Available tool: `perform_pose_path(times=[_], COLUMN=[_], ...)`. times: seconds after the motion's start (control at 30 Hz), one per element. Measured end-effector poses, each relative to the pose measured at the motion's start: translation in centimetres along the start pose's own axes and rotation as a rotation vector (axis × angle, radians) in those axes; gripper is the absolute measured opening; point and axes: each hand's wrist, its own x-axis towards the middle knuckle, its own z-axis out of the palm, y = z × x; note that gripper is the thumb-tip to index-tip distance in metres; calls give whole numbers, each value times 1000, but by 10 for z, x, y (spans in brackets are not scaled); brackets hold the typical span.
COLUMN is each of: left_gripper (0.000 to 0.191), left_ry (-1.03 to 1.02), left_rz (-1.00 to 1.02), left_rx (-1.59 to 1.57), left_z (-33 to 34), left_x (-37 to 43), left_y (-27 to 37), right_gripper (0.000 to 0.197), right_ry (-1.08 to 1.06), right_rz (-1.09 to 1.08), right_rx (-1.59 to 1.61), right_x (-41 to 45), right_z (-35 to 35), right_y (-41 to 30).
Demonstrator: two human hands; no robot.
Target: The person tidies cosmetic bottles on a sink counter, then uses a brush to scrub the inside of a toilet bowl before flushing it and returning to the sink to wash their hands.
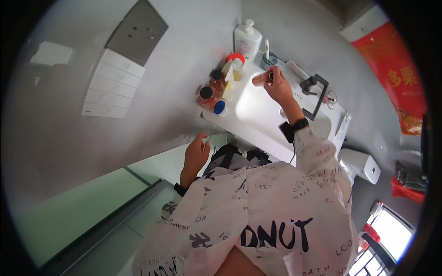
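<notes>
Above the left part of the white washbasin, my right hand grips a small brownish bottle, which lies tilted sideways with its dark end by the fingers. My left hand hangs in front of the basin's left end, fingers apart and holding nothing. On the basin's left rim stand two reddish-brown bottles with black caps, a jar with a blue lid, a small jar with yellowish contents and something with a red lid.
A white pump bottle and a dark cup with a toothbrush stand at the back corner. The black faucet arches over the basin, beside a clear glass. A wall borders the left side; a white toilet tank is at right.
</notes>
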Motion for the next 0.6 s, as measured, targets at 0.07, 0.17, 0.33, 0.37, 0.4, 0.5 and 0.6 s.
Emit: perform_pose_path(times=[0.07, 0.17, 0.33, 0.37, 0.4, 0.5, 0.6], left_gripper=[19, 13, 10, 10, 10, 9, 12], left_ry=[63, 263, 382, 391, 367, 327, 283], left_rz=[-36, -142, -273, -281, -321, -341, -244], left_rx=[-3, -12, -8, -10, -2, 4, -45], left_z=[-7, -11, -23, -21, -16, -1, 3], left_x=[-18, -39, -79, -84, -85, -83, -68], left_y=[-25, -51, -69, -70, -69, -71, -65], right_gripper=[43, 32, 40, 41, 43, 55, 59], right_ry=[-38, -32, -116, -151, -160, -130, -140], right_rz=[0, 14, 48, 84, 59, 40, 20], right_rx=[-52, -140, -187, -216, -213, -198, -148], right_x=[29, 66, 92, 94, 98, 101, 110], right_z=[20, 49, 67, 69, 72, 85, 83], right_y=[5, 19, 36, 36, 39, 44, 50])
